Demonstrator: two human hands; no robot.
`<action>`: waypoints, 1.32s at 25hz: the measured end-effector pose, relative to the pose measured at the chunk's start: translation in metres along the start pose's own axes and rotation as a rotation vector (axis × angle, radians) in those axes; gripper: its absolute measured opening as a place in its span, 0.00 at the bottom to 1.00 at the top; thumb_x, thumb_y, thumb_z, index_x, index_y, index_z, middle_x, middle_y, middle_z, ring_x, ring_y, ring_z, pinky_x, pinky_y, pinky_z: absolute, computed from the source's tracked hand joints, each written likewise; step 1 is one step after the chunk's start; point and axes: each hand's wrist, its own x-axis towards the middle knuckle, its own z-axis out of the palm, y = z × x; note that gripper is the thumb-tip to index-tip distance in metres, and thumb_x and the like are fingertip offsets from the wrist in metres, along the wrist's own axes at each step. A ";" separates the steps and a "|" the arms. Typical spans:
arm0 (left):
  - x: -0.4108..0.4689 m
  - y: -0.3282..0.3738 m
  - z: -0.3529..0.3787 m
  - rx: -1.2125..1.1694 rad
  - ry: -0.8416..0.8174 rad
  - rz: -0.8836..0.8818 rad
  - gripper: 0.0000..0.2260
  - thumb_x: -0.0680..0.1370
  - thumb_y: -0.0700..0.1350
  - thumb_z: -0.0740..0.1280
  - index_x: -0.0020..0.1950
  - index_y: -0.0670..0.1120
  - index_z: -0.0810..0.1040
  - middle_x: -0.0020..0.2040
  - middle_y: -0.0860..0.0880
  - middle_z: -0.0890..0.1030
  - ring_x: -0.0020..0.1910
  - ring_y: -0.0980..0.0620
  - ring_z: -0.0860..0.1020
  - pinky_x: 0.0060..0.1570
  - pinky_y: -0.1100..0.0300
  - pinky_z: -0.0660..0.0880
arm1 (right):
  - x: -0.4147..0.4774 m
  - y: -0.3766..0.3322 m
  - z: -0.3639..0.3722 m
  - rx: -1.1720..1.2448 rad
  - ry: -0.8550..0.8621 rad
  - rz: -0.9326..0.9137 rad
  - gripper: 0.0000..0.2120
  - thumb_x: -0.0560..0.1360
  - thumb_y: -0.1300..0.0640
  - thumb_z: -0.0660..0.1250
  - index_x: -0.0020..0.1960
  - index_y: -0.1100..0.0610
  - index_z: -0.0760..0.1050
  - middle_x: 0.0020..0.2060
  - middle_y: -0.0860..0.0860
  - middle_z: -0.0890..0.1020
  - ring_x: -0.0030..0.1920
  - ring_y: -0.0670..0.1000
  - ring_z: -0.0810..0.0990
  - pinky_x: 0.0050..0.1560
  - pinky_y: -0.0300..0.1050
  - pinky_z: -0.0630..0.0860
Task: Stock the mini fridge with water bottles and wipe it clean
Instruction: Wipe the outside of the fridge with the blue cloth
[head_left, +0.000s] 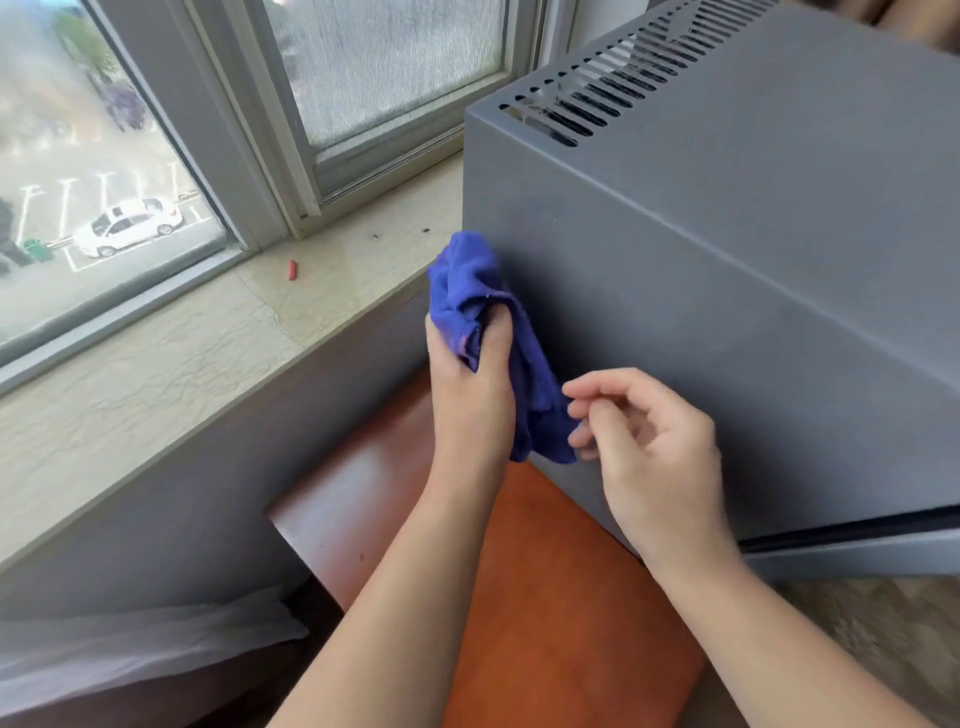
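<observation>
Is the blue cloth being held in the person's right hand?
No, the left hand grips the blue cloth against the grey fridge side, while the right hand only reaches toward its hanging end.

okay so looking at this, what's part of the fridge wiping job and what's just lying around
Job: blue cloth, gripped by left hand; grey mini fridge; right hand at the cloth's lower end.

Lying about: red bit and dark specks on the windowsill.
</observation>
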 end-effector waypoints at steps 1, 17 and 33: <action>0.000 0.014 0.012 0.030 -0.040 0.102 0.08 0.81 0.47 0.66 0.57 0.59 0.73 0.52 0.62 0.79 0.52 0.68 0.77 0.54 0.71 0.70 | 0.001 -0.011 -0.005 0.023 0.052 -0.091 0.16 0.79 0.69 0.62 0.48 0.51 0.83 0.38 0.48 0.84 0.37 0.49 0.83 0.41 0.47 0.83; 0.021 -0.084 0.029 0.121 0.119 -0.406 0.06 0.84 0.54 0.60 0.60 0.58 0.71 0.58 0.55 0.80 0.58 0.56 0.79 0.51 0.61 0.70 | 0.022 -0.032 -0.025 -0.033 0.073 -0.159 0.11 0.79 0.63 0.64 0.50 0.50 0.82 0.37 0.49 0.82 0.35 0.51 0.82 0.37 0.49 0.80; 0.022 0.028 0.059 0.190 0.061 0.217 0.16 0.85 0.50 0.62 0.72 0.48 0.66 0.59 0.70 0.72 0.58 0.73 0.73 0.58 0.72 0.69 | 0.089 -0.093 -0.037 -0.694 -0.094 -0.446 0.20 0.81 0.67 0.59 0.67 0.55 0.80 0.68 0.50 0.80 0.72 0.47 0.74 0.69 0.32 0.63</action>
